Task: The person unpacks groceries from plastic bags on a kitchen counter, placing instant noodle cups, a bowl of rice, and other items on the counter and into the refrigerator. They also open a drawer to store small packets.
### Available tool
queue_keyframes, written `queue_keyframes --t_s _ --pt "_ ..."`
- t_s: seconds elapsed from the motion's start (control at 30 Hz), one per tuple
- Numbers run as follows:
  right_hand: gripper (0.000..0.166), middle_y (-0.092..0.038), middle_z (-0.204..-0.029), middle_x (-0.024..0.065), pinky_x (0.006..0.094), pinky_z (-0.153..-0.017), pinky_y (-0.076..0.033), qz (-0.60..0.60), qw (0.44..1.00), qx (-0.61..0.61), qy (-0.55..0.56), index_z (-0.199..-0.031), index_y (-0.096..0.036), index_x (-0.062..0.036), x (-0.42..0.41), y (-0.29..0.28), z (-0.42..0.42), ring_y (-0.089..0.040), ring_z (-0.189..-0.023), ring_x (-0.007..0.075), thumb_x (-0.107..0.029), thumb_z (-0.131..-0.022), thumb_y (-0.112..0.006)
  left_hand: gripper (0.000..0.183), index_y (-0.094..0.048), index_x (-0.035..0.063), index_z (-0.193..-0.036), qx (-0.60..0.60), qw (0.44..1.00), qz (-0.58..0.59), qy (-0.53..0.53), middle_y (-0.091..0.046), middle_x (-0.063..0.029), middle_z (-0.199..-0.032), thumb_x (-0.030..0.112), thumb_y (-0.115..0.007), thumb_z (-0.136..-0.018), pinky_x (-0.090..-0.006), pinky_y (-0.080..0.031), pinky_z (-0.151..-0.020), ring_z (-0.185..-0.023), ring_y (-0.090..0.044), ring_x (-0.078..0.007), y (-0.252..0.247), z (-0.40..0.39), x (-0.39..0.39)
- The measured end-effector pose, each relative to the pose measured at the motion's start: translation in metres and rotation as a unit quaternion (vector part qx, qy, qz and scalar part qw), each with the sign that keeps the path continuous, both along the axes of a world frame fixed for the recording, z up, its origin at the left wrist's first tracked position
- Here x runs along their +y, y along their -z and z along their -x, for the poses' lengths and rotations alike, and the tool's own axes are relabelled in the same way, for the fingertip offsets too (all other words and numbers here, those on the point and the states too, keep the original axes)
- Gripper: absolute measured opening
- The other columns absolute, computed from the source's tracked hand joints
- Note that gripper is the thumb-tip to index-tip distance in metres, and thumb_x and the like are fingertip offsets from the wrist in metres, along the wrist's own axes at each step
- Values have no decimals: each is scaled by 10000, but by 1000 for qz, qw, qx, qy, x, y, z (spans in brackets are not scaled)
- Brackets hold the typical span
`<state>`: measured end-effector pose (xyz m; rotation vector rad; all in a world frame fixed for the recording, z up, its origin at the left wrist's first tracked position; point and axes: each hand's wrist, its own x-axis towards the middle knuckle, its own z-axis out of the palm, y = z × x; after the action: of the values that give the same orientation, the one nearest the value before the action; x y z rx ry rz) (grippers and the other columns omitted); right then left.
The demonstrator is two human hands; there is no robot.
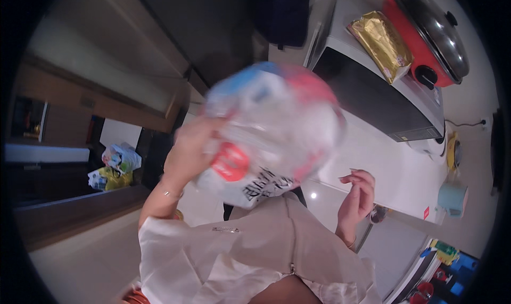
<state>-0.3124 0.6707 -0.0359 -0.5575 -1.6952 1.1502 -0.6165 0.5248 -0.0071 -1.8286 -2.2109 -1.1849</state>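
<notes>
In front of my chest hangs a full plastic bag, white with blue, red and pink areas, blurred by motion. It bears black writing and a red round mark. My left hand grips it at its left side, the fingers partly hidden against the plastic. What the bag contains cannot be made out. Apart from the bag, my right hand is raised with curled fingers and holds nothing. It is near the edge of a white countertop.
A microwave oven on the counter carries a gold foil packet and a red electric pan with a lid. Farther right is a light-blue mug. Filled plastic bags rest on a dark surface at left.
</notes>
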Motion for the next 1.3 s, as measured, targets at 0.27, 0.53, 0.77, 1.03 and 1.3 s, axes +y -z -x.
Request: queue_keyframes --t_s 0.27,0.53,0.77,1.03,1.3 --pt "115 -549 -961 113 276 -708 -457 165 975 8 151 -930 -556 21 3 25 54 -539 -734 151 -51 -904 -470 164 -602 3 -922 -97 971 117 -185 -627 -185 -797 33 -559 -766 -358 -468 -639 -702 -616 -319 43 102 -3" --pt "125 -568 -912 92 275 -706 -437 205 928 -18 310 -939 -562 -4 -31 45 48 -534 -731 140 -96 -906 -483 205 -587 60 -970 -96 954 222 -175 -616 -223 -836 136 -552 -782 -459 -474 -669 -788 -590 -403 168 128 121" --pt "125 -578 -916 73 262 -711 -431 207 871 -67 440 -931 -561 -16 -64 42 26 -528 -737 121 -118 -910 -493 287 -585 82 -1034 -103 932 273 -217 -617 -245 -834 297 -504 -862 -476 -479 -670 -802 -600 -410 275 171 223" --pt "82 -555 -927 57 244 -710 -450 275 818 -8 504 -922 -572 4 -82 57 18 -551 -766 120 -45 -893 -513 653 -437 17 -1253 -112 954 277 -12 -520 -184 -1175 155 -715 -678 -388 -382 -962 -1082 -502 -350 406 200 274" --pt "109 -501 -977 59 257 -739 -481 295 822 -96 478 -923 -565 0 -92 79 -17 -554 -833 137 -95 -897 -520 735 -222 73 -1378 60 874 480 -54 -401 -179 -1326 237 -608 -773 -409 -381 -969 -1181 -432 -322 517 213 220"
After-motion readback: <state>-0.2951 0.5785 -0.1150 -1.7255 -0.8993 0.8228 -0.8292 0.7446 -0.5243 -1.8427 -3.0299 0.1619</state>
